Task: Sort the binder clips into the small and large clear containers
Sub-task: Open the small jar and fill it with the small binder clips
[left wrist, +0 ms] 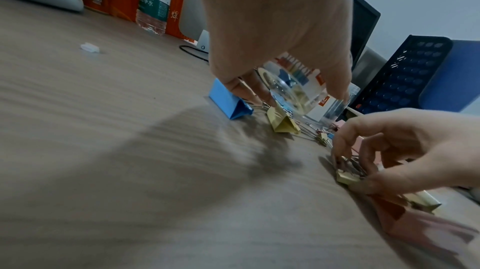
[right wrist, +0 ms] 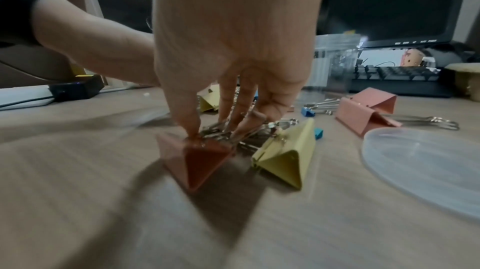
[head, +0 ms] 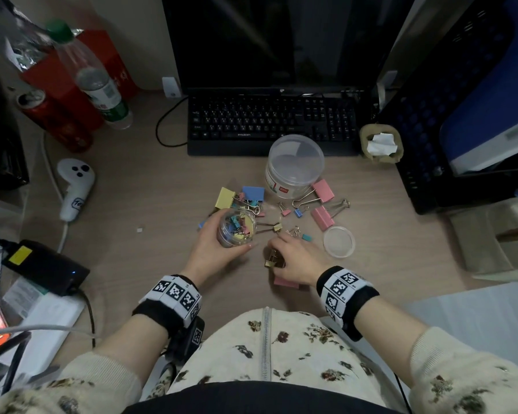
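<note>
My left hand [head: 219,240] grips the small clear container [head: 238,224], part full of small coloured clips, lifted just above the desk. My right hand [head: 277,249] reaches down onto a cluster of clips; in the right wrist view its thumb and fingers [right wrist: 192,125] pinch their wire handles, between a large pink clip [right wrist: 197,158] and a large yellow clip [right wrist: 285,160]. The large clear container [head: 295,165] stands open near the keyboard. Loose large clips lie around: yellow [head: 225,198], blue [head: 253,192], pink [head: 323,189]. Small clips [head: 297,212] are scattered between them.
A clear lid [head: 338,242] lies right of my right hand. A black keyboard [head: 269,124] lies behind the clips, a black mesh rack [head: 431,130] at the right. On the left are a water bottle [head: 102,91], a white controller [head: 75,186] and a black power brick [head: 45,267].
</note>
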Tool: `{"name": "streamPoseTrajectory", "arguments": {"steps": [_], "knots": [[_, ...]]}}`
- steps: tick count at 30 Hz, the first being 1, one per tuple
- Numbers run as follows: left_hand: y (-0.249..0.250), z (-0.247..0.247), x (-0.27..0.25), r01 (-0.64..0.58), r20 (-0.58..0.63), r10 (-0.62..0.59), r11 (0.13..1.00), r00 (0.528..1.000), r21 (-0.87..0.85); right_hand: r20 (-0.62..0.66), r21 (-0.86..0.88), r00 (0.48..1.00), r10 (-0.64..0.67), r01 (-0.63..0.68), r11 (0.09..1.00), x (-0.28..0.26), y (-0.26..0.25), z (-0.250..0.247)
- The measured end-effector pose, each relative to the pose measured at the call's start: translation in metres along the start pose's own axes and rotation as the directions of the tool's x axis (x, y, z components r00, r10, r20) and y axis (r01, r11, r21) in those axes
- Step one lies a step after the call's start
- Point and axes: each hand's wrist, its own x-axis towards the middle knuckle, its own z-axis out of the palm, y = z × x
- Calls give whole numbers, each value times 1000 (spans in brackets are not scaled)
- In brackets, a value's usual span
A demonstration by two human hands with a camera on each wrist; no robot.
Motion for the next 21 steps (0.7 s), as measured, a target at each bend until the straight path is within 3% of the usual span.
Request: {"name": "streamPoseTrajectory", "arguments": {"steps": [8, 14, 21], "knots": [[-2, -1, -2, -18, 9, 18, 1000, 1000, -4, -15, -13, 999, 37, -37, 999, 8, -10, 2], [-1, 0, -4, -29, 18, 29, 1000, 999, -9, -113, 189, 987, 116, -93, 978, 4, -2, -2], [2, 3, -5, -65, 12, 65, 998, 998, -18, -107, 405, 970, 217, -157, 901, 1, 7, -2]]}}
